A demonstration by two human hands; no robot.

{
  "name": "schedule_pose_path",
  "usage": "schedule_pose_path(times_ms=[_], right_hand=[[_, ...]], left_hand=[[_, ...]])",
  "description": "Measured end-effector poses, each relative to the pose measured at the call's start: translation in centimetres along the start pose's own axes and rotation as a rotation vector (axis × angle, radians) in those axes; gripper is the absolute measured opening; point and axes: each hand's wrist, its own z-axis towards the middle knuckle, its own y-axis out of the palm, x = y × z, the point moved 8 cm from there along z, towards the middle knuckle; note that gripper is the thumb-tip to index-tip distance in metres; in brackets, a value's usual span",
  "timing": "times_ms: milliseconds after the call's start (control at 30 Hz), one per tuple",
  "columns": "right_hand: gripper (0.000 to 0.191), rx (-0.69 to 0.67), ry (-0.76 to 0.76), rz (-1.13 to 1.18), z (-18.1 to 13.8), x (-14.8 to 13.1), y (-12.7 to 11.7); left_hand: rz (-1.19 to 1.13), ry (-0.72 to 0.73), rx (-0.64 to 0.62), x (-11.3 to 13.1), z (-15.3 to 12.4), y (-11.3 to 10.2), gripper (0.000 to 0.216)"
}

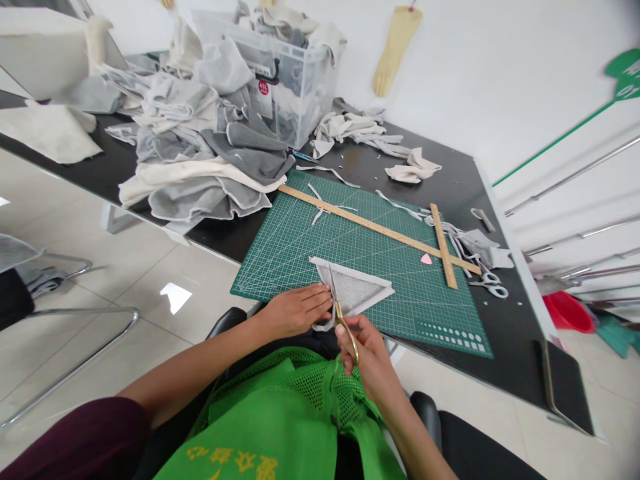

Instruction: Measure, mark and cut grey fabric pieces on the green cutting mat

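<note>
A grey triangular piece of fabric (353,291) with pale folded edges lies near the front edge of the green cutting mat (280,267). My right hand (367,343) is closed around the handles of gold-handled scissors (339,310). Their narrow blades point away from me, along the fabric's left edge. My left hand (299,309) rests beside that edge with fingers stretched out flat, its fingertips touching the cloth close to the blades. A thin pale strip (326,327) curls below, between both hands.
A long wooden ruler (370,227) crosses the mat, with a shorter ruler (443,247) over it. White-handled scissors (495,287) and a phone (567,383) lie rightward. A fabric pile (200,153) and full plastic bin (300,87) stand at the left and back. A pink chalk piece (426,259) lies nearby.
</note>
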Motion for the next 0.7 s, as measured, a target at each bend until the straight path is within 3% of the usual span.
schedule_pose_path(times_ms=[400, 700], right_hand=[[0.037, -0.017, -0.007, -0.007, 0.0, 0.4, -0.1], [0.038, 0.003, 0.035, 0.061, -0.7, 1.1, -1.1]], left_hand=[[-0.024, 0.004, -0.010, 0.0, 0.1, 0.2, 0.029], [-0.161, -0.093, -0.085, -0.5, 0.6, 0.5, 0.026]])
